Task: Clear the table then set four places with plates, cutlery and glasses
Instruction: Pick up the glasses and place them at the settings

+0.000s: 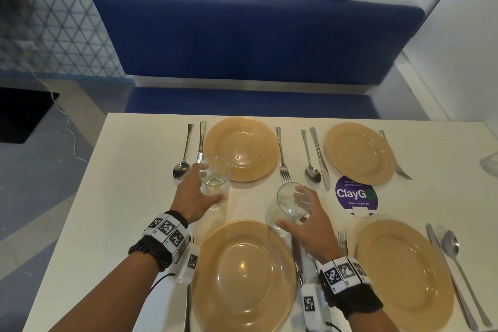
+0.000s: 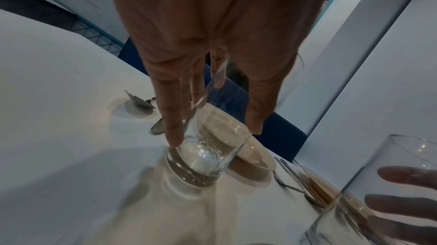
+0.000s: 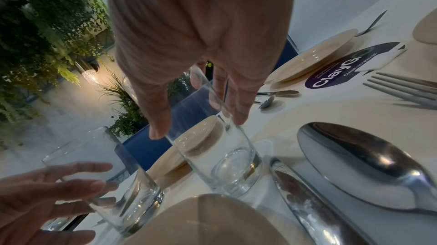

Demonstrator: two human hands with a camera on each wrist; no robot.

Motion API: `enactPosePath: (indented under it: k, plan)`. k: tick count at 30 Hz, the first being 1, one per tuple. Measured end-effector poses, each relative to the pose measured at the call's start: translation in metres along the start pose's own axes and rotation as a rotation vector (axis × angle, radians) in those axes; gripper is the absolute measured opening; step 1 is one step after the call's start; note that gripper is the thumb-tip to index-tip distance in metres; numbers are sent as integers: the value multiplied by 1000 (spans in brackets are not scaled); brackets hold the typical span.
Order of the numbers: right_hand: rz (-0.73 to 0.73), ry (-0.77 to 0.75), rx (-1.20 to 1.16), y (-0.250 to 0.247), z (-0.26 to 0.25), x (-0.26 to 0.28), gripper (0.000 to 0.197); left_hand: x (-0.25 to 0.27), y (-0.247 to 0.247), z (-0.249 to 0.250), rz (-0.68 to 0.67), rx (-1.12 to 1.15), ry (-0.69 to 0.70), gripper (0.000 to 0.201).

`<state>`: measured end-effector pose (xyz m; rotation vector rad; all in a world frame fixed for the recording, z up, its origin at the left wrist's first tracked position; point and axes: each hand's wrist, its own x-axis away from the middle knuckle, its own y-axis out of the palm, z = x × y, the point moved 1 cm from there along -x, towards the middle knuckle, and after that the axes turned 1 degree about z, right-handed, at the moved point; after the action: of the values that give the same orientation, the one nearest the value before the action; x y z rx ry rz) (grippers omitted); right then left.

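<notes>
White table (image 1: 129,197) fronts a blue bench (image 1: 256,35) in the head view, carrying four tan plates with cutlery alongside. Left hand (image 1: 192,194) wraps an upright glass (image 1: 214,178) beside the far left plate (image 1: 240,148); right hand (image 1: 310,221) grips a tilted second glass (image 1: 289,203) above the near plate (image 1: 244,275).

Left wrist view: fingers (image 2: 173,118) and thumb clasp the glass, its base at the tabletop.

Right wrist view: fingers (image 3: 238,99) and thumb pinch the second glass, beside a knife (image 3: 307,202) and spoon (image 3: 359,161).

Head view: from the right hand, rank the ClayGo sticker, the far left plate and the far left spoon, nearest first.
From the right hand:
1. ClayGo sticker, just to its right.
2. Far left plate, ahead and leftward.
3. Far left spoon, past the left hand, near the table's left edge.
</notes>
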<state>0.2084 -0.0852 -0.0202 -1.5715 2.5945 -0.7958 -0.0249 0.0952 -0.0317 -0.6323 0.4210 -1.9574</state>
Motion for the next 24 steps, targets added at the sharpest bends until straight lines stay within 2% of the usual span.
enactPosePath:
  k: [4,9,10,12,14,15,16,19,21,24]
  plan:
    - [-10,1,9,-1,0,0,90,0,0,0,-5,2,-18,85]
    - [-72,21,55,-14,1,5,99,15,-14,10,12,32,-29,96]
    - [-70,18,59,-19,2,6,96,19,-21,12,44,-1,-20,90]
    - [-51,15,48,-32,4,9,86,31,-34,23,173,-76,29,62]
    - [10,7,51,-45,4,12,65,50,-43,43,317,-94,119,38]
    - [63,-5,64,-51,3,13,53,61,-44,56,338,-72,177,31]
    - [119,-15,83,-58,4,14,40,72,-41,72,298,-43,232,28]
    - [212,-26,26,-78,2,19,4,102,-11,123,-3,88,357,36]
    - [209,-41,-26,-94,0,24,25,114,23,156,-183,195,413,44]
    - [275,-100,-30,-126,-3,30,50,115,82,201,-334,261,508,52]
